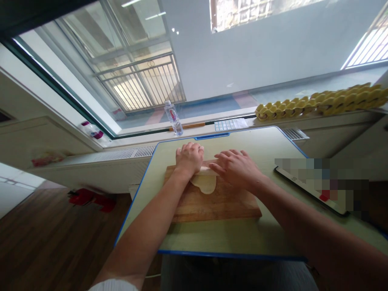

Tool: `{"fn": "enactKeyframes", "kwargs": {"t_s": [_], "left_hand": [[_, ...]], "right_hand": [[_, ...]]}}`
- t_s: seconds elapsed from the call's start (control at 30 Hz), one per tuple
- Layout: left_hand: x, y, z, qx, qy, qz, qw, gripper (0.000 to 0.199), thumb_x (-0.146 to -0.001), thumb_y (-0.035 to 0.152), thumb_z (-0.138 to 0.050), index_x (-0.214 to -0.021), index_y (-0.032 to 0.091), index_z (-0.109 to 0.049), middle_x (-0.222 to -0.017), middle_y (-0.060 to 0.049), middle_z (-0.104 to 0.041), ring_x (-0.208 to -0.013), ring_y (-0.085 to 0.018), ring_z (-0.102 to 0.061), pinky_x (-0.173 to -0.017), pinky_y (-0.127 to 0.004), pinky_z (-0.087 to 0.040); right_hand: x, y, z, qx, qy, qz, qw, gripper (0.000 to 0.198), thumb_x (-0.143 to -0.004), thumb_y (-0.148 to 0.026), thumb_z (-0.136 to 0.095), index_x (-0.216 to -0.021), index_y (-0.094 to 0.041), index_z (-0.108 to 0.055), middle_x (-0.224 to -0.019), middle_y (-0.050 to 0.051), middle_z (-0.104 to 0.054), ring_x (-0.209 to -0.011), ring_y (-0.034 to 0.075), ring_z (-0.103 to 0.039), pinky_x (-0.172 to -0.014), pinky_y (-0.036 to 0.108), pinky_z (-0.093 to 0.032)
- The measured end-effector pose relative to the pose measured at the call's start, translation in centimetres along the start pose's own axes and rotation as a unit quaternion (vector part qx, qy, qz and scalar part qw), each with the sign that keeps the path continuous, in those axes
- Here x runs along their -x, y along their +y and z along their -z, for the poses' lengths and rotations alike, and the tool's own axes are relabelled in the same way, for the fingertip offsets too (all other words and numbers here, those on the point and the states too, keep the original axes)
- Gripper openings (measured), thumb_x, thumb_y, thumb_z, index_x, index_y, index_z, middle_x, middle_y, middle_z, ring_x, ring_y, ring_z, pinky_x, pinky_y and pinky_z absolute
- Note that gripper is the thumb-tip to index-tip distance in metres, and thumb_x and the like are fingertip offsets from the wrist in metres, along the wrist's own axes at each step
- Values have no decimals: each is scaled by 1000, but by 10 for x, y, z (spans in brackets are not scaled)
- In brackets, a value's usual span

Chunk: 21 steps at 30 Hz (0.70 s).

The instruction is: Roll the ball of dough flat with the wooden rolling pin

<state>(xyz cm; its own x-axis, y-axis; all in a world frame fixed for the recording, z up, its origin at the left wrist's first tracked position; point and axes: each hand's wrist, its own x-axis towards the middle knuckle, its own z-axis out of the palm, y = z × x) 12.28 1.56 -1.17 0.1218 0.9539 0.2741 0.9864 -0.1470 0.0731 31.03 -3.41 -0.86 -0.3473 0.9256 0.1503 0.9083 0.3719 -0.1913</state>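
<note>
A wooden cutting board lies on the table, with a flat, rounded piece of dough on it. Across the dough's far edge runs a pale rolling pin, seen only between my hands. My left hand is closed over its left end, fingers curled. On the right end rests my right hand, its fingers stretched out and apart beyond the pin and its thumb pointing toward the middle. Both ends of the pin are hidden under the hands.
The table has a blue edge. To the right lies a dark-edged flat object, partly blurred out. Along the windowsill stand a plastic bottle and stacked yellow trays. A radiator is behind the table.
</note>
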Motion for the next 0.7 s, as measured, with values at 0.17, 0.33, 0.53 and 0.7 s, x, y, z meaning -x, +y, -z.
{"fn": "enactKeyframes", "kwargs": {"t_s": [0.17,0.33,0.53,0.7], "left_hand": [[11,-3,3,11,-10,2,1000,39,-109,41,-36,-115,25,-71,-124,-8,-74,-118,-25,-64,-106,-41,-46],[38,-2,8,27,-14,-31,999,38,-109,42,-38,-125,26,-69,-134,-6,-71,-123,-24,-62,-111,-40,-44],[62,-13,9,89,-14,-57,994,38,-109,42,-40,-128,26,-69,-136,-4,-71,-126,-23,-61,-114,-39,-45],[58,-45,3,215,50,1,975,34,-105,32,-43,-118,22,-73,-124,-7,-75,-121,-23,-66,-112,-39,-49]], "right_hand": [[1,6,5,-32,-15,98,995,51,-92,-68,-66,-129,-33,-72,-147,4,-64,-137,31,-52,-114,46,-37],[1,7,6,-64,-13,122,990,36,-87,-55,-77,-112,-30,-76,-138,4,-70,-131,29,-57,-111,43,-42],[0,11,11,-107,-25,151,982,19,-85,-37,-80,-100,-26,-76,-128,4,-74,-120,25,-65,-105,34,-47],[-7,24,10,-63,-16,89,994,24,-93,-42,-71,-106,-21,-76,-121,10,-75,-119,28,-65,-101,36,-47]]}}
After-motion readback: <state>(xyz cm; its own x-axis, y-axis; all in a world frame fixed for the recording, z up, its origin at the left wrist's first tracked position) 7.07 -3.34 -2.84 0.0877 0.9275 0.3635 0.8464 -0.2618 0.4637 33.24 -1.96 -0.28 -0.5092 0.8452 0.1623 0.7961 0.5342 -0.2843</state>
